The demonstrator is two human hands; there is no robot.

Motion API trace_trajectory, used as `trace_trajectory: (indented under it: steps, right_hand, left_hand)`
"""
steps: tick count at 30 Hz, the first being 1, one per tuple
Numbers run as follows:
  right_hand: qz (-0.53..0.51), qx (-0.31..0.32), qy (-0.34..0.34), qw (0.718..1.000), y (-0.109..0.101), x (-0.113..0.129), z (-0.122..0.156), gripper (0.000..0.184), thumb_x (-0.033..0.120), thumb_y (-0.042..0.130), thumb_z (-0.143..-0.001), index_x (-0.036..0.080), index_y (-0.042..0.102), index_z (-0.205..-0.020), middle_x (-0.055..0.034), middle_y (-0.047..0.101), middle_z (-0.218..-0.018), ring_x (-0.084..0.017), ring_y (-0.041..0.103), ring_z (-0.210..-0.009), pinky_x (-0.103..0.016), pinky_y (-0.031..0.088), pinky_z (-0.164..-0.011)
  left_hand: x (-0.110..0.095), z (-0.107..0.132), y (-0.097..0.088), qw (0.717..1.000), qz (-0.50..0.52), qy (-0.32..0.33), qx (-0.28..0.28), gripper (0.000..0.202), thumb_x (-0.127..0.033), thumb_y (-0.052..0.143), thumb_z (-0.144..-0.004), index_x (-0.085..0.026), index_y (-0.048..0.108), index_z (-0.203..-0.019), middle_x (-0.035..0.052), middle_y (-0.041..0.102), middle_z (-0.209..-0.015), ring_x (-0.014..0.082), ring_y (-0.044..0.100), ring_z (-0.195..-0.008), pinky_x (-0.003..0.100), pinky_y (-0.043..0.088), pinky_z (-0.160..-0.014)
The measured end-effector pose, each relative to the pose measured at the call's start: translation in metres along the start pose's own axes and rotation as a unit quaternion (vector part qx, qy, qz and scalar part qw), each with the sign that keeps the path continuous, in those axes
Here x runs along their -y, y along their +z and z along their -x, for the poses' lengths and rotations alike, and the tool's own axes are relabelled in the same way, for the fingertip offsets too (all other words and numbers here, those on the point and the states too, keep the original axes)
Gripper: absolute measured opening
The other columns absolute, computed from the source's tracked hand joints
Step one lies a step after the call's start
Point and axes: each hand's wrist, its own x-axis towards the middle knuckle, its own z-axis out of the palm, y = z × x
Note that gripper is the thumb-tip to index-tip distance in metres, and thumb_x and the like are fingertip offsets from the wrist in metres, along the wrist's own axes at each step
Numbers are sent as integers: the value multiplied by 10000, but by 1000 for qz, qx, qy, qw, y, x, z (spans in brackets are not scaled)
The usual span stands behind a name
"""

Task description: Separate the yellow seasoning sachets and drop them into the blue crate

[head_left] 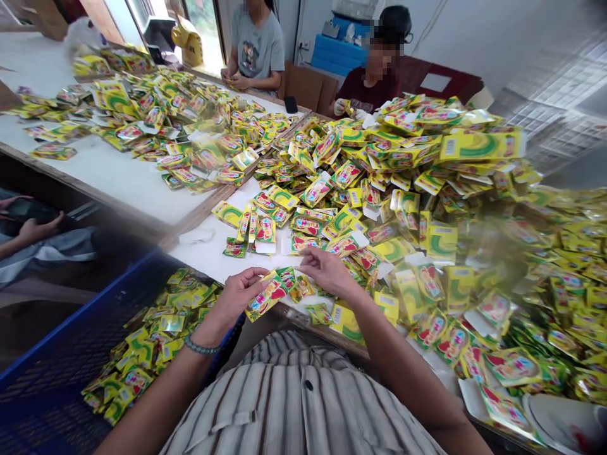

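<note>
My left hand (239, 294) is closed on a small yellow carton (265, 297) with red and green print, held tilted over the table's near edge. A green sachet (286, 278) shows at the carton's right end. Close to that end is my right hand (327, 272), its fingers curled together; whether anything is between them I cannot make out. Below it lie a small orange-and-yellow sachet (302, 289) and a green sachet (319, 313) by the edge. Several similar cartons (306, 243) lie just beyond my hands.
A blue plastic crate (118, 291) at my left holds many filled cartons (142, 354). Heaps of cartons (403, 151) cover the white table (118, 183), with loose sachets (545, 341) at right. Two people sit across; a phone (291, 105) lies near them. Another person's hands (35, 224) show at left.
</note>
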Motion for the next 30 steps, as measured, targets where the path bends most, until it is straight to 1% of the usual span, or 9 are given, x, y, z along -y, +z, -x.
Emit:
trace_trajectory:
  steps: [3, 6, 9, 12, 14, 17, 21, 24, 30]
  right_hand:
    - [226, -19, 0, 974, 14, -10, 8, 402, 346, 725, -798, 136, 613, -1122, -105, 679, -976, -269, 555, -1003, -361, 394, -845]
    - [323, 23, -6, 946, 31, -19, 12, 445, 387, 772, -745, 159, 630, -1100, -118, 673, -1011, -305, 528, -1045, -383, 362, -853]
    - [307, 0, -8, 952, 35, -24, 12, 256, 297, 732, -780, 161, 641, -976, -90, 663, -955, -262, 543, -978, -334, 358, -806]
    - [199, -79, 23, 976, 23, -23, 12, 136, 229, 652, -818, 154, 609, -923, -44, 624, -810, -185, 538, -772, -270, 351, -682]
    - [64, -116, 44, 990, 14, -18, 13, 170, 309, 617, -839, 164, 594, -925, 9, 550, -678, -147, 471, -618, -250, 327, -591]
    - [-79, -102, 1, 992, 9, -9, 12, 257, 384, 605, -827, 176, 613, -979, 23, 538, -678, -138, 450, -593, -242, 335, -563]
    - [-13, -73, -41, 996, 13, -1, 9, 156, 253, 647, -812, 175, 673, -944, -18, 647, -812, -152, 538, -706, -254, 387, -672]
    - [51, -38, -73, 995, 11, 4, 10, 115, 172, 652, -820, 179, 692, -928, -41, 673, -896, -166, 585, -828, -256, 401, -762]
    - [158, 34, -136, 977, -3, 18, 11, 160, 83, 604, -825, 178, 708, -901, -37, 627, -836, -161, 577, -847, -238, 391, -750]
  left_hand:
    - [-2, 1, -1, 999, 11, -8, -29, 650, -443, 861, -510, -122, 610, -1017, 22, 708, -788, 132, 638, -646, 220, 493, -610]
    - [-1, 1, -1, 999, 8, 0, -53, 628, -434, 856, -505, -122, 613, -993, 10, 693, -738, 130, 628, -633, 221, 486, -609]
    - [2, 0, -1, 998, -1, 5, -65, 605, -432, 839, -512, -122, 618, -983, 14, 695, -743, 132, 620, -626, 225, 475, -606]
    - [6, -2, -2, 997, -39, 20, -69, 568, -451, 801, -563, -118, 632, -990, 15, 689, -729, 127, 604, -605, 217, 446, -578]
    - [7, -3, -1, 994, -67, 30, -76, 561, -470, 788, -580, -115, 642, -989, 20, 690, -728, 126, 599, -603, 211, 429, -563]
    - [6, -2, 4, 994, -77, 33, -70, 590, -510, 788, -573, -116, 648, -988, 45, 710, -776, 155, 631, -660, 228, 453, -596]
    - [2, 1, 9, 996, -73, 39, -26, 575, -529, 776, -609, -126, 653, -1001, 66, 729, -856, 182, 660, -728, 258, 492, -654]
    - [2, 2, 8, 995, -90, 49, -16, 529, -520, 780, -614, -133, 681, -961, 66, 735, -877, 185, 663, -730, 258, 502, -652]
    - [7, 0, 7, 997, -62, 42, 5, 494, -503, 781, -634, -142, 689, -958, 50, 736, -850, 166, 662, -719, 242, 503, -660]
